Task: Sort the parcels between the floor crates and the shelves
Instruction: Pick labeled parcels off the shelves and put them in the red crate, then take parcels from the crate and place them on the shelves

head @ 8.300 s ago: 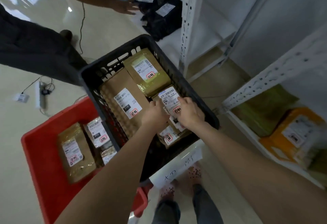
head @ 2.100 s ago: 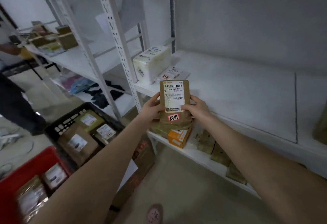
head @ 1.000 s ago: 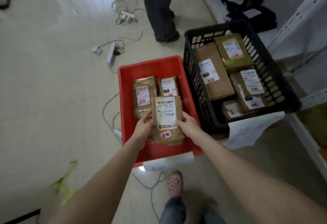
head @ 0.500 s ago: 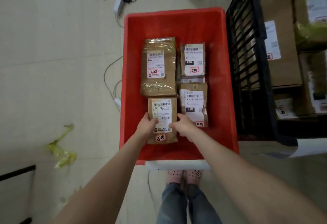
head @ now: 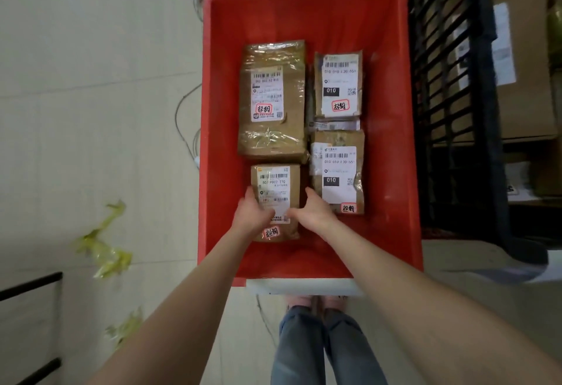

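**Small parcel at the near end of the red crate, both hands on it**

The left hand (head: pixel 254 213) and right hand (head: pixel 313 212) flank a small brown parcel (head: pixel 275 184) lying flat on the floor of the red crate (head: pixel 392 147). Each grip is loosely curled, with fingers resting on the parcel's lower edges and label; whether they clamp it or only touch it cannot be told.

Just beyond the left hand, touching the small parcel's far edge, lies a large taped parcel (head: pixel 272 102). Just beside the right hand sits a labelled parcel (head: pixel 337 172), and beyond that another labelled parcel (head: pixel 338 85).

Well to the right of the right hand stands a black crate (head: pixel 450 105) holding cardboard boxes. To the left of the left hand, yellow plastic scraps (head: pixel 105 251) lie on the tiled floor (head: pixel 91 80).
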Available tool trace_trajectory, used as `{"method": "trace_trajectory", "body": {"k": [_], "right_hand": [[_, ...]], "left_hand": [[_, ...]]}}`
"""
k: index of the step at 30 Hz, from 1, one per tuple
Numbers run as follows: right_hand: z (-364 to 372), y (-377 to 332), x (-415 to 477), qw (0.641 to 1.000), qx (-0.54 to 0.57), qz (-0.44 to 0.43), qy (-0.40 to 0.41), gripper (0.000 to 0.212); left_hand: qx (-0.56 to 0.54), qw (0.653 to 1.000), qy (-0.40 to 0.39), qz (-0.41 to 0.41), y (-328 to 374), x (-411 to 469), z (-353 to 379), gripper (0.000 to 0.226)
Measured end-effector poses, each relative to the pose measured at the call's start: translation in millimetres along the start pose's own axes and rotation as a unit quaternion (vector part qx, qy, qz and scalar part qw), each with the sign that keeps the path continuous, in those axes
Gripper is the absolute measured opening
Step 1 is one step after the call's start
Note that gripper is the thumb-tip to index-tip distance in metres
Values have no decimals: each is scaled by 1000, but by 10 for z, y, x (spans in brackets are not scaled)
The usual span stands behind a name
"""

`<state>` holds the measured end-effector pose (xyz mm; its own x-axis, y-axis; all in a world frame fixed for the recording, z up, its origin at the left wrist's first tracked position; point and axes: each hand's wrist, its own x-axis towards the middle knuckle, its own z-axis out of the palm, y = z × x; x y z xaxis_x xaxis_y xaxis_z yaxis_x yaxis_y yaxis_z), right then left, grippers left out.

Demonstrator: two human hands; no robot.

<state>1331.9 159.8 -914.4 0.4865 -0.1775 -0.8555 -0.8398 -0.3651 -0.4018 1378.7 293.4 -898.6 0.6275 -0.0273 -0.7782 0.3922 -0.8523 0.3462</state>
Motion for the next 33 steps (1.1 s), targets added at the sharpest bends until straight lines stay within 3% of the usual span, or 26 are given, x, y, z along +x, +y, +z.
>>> {"method": "trace_trajectory", "body": {"k": [3,6,9,21,27,33], "right_hand": [[-213,-71,-229,992,-99,-50,59,80],[-473,-169,-492,977,-162,-89,103,76],[-718,-211,-786,964,-198,-103,146,75],[-1250,201,-2288,937,-134,-65,317,70],[-1532,836,-3155,908,-81,-8,411,69],[-1665,1823,-4124,875,2,74,479,66]], "left_hand": [[130,989,15,69,169,-180,-95,68],[280,949,25,141,447,-376,-206,89],[352,914,39,200,768,-587,-264,91],[504,767,45,394,1752,-1766,-258,94],[534,656,72,529,2286,-2673,111,87],[555,550,27,624,2587,-3841,996,79]]}}
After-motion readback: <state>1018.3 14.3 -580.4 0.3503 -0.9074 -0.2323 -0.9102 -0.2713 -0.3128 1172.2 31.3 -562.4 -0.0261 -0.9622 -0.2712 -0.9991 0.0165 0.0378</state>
